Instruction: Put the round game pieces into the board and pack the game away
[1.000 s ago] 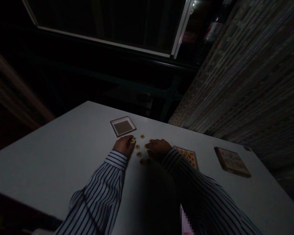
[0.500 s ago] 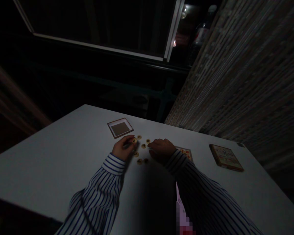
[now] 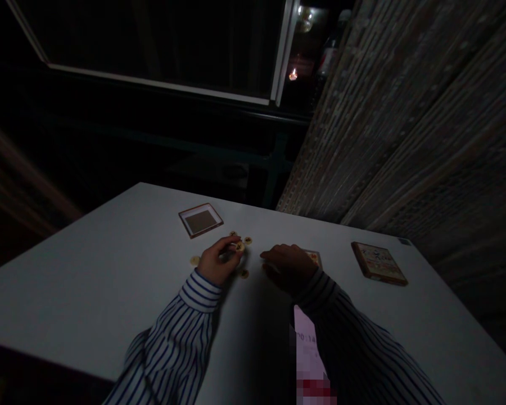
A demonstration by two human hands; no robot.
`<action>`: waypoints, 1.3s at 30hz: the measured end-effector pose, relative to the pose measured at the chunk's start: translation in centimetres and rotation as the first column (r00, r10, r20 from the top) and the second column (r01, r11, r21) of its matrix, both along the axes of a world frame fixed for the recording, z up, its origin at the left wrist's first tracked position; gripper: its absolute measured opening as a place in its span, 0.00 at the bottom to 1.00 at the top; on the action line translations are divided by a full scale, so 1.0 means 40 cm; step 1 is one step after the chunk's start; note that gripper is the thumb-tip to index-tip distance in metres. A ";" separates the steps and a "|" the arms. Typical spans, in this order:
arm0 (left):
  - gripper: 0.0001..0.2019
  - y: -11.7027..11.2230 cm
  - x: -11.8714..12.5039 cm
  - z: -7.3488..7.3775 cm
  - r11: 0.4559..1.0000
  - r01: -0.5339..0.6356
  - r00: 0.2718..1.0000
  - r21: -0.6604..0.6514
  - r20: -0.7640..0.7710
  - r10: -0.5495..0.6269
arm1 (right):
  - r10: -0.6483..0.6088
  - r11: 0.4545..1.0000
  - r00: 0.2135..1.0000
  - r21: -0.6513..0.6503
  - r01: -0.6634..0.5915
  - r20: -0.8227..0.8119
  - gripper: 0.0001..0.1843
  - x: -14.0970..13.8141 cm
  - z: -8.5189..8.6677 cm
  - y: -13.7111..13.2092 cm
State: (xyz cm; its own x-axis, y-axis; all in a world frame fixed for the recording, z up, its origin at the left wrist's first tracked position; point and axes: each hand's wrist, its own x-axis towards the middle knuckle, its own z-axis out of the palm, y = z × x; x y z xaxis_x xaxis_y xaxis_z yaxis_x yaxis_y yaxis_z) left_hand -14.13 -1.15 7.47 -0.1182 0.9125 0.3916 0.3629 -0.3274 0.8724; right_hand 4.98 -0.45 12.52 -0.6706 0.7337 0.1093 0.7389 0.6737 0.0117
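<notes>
A round wooden Chinese chess piece [image 3: 240, 246] with a dark character is pinched between the thumb and fingers of my left hand [image 3: 221, 260]. Beyond that hand lie a second piece [image 3: 233, 233] and a third [image 3: 248, 240]. Another piece [image 3: 244, 274] rests nearer to me, and a pale one [image 3: 195, 260] sits just left of my left hand. My right hand [image 3: 289, 267] hovers palm down to the right of the pieces, fingers bent, index finger and thumb apart, with nothing visible between them. Whatever is under my left hand is hidden.
An open shallow box tray [image 3: 187, 226] lies at the back of the white table [image 3: 109, 281]. Behind my right wrist, a second tray [image 3: 318, 259] shows reddish pieces. A closed box [image 3: 379, 263] lies at right. Below my right sleeve is a lit phone [image 3: 306, 332]. A string curtain [image 3: 341, 140] hangs beyond.
My left hand has shifted onto a different chess piece, and a pale piece now lies to its left. My right hand has drawn slightly away. The view has turned a little right.
</notes>
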 end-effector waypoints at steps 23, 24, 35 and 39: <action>0.15 -0.006 0.121 -0.028 0.994 0.112 0.972 0.006 -0.208 -0.108 | -0.121 0.990 0.952 0.033 0.135 -0.282 0.12 0.163 -0.115 -0.024; 0.15 -0.006 0.124 -0.028 0.993 0.115 0.971 0.009 -0.214 -0.111 | -0.137 0.989 0.947 0.013 0.147 -0.291 0.12 0.168 -0.115 -0.026; 0.14 -0.006 0.164 -0.028 0.989 0.144 0.959 -0.020 -0.242 -0.144 | -0.249 0.960 0.803 -0.026 0.280 -0.541 0.11 0.227 -0.184 -0.014; 0.15 -0.005 0.178 -0.035 0.985 0.167 0.957 -0.034 -0.237 -0.170 | -0.254 0.957 0.754 -0.045 0.286 -0.606 0.10 0.236 -0.199 -0.015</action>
